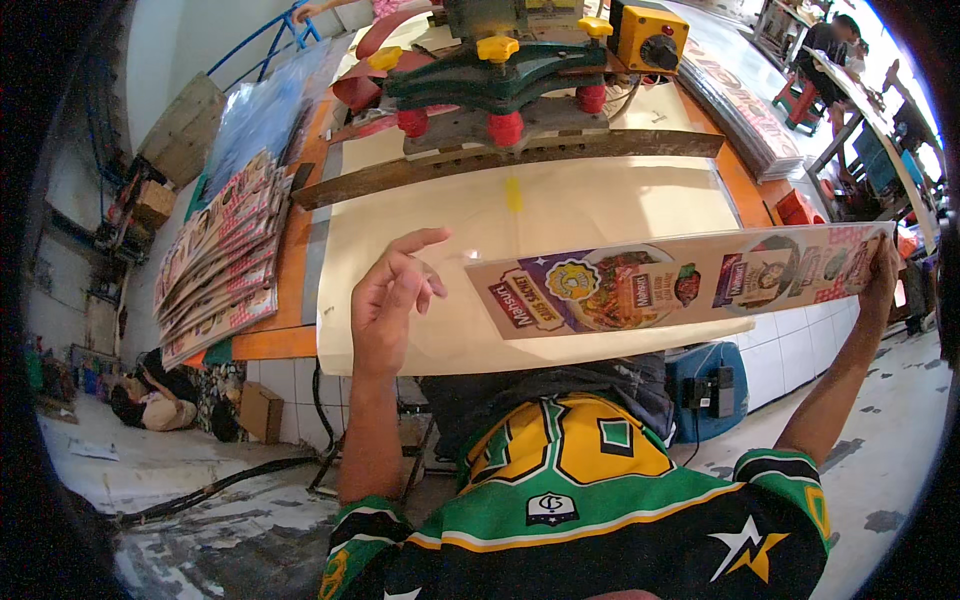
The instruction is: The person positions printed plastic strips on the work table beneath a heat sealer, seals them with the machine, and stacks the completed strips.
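My right hand (879,272) grips one end of a long printed plastic sheet (690,287) with food pictures, its fingers closed round the edge at the right. The sheet slants across the front of the worktable, raised above the cream covering (420,215). My left hand (392,300) is up over the covering's left side, fingers apart and partly bent, with nothing in it. A gap separates it from the sheet's left end. Beyond both hands stands a press with a dark green casting (510,80), yellow knobs and a long metal bar (520,155) across the table.
A fanned stack of printed sheets (225,260) lies at the table's left edge, with clear plastic (255,120) behind it. More wrapped sheets (740,110) lie at the right. A yellow control box (648,37) sits by the press. Another person (828,55) is at the far right.
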{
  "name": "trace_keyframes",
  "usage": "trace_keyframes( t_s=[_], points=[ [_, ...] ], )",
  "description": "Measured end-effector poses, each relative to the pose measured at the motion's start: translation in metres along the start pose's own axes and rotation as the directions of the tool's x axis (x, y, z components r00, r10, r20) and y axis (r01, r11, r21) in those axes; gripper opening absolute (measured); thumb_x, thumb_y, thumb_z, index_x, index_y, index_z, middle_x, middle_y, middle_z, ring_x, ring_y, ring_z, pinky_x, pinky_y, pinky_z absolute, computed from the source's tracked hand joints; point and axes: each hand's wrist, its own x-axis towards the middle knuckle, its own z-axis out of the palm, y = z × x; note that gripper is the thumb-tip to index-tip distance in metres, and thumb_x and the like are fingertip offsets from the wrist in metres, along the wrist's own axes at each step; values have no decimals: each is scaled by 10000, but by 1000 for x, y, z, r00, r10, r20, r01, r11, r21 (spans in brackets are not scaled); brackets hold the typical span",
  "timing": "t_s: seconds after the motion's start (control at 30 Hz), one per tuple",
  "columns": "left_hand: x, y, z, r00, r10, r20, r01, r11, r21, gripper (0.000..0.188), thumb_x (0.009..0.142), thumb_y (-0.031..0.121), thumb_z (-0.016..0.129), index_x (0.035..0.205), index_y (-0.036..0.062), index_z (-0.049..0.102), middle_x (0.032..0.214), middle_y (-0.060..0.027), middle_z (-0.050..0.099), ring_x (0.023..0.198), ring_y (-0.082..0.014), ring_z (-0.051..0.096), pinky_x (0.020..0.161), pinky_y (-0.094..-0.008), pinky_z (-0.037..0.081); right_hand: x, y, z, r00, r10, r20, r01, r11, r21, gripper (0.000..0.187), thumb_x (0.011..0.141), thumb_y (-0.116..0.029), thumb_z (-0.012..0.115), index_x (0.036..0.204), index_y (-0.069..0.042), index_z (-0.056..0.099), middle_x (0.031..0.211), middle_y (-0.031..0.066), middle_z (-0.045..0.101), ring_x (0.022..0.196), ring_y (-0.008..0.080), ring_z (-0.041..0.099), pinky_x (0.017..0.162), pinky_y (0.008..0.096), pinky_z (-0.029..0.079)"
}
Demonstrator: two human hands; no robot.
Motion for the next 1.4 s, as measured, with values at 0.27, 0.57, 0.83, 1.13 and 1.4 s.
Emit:
trace_keyframes(
  t_s=[0.27,0.57,0.83,1.13,1.4],
  points=[
    [-4,19,5,988,-81,132,101,983,-152,296,1080,285,501,847,103,483,765,-68,618,617,-62,454,562,-209,345,-14,-22,35,987,-51,153,35,994,106,413,1059,-332,572,1304,1,583,1191,68,623,1090,165,605,952,331,495],
    [-8,39,-42,964,-239,-114,138,820,-556,258,1064,232,546,858,107,455,656,55,315,555,-56,263,482,-211,221,-31,-30,-18,988,-150,-38,147,987,-63,435,1067,-308,562,1375,-2,531,1244,72,613,1135,168,588,973,352,508],
    [-9,37,-123,735,-170,-657,-282,804,-523,299,1056,181,512,782,125,407,662,30,288,555,-86,249,478,-219,223,-14,-39,-37,982,-82,172,60,990,130,484,1075,-281,528,1475,-18,461,1409,126,555,1256,222,564,1079,384,463],
    [-72,74,-152,650,78,-756,-65,997,46,255,1079,247,527,857,128,484,583,48,325,452,-45,240,402,-245,191,-11,-8,-105,985,33,-171,12,967,253,489,1058,-383,532,1413,-47,518,1294,112,621,1157,219,616,1003,377,496],
    [-122,78,-155,860,69,-505,122,935,334,235,1058,276,564,1031,48,610,575,52,417,470,-19,339,426,-203,196,-37,11,34,991,118,-57,-91,934,345,514,1068,-398,513,1425,-28,507,1311,102,606,1194,217,599,1023,378,498]
  ],
)
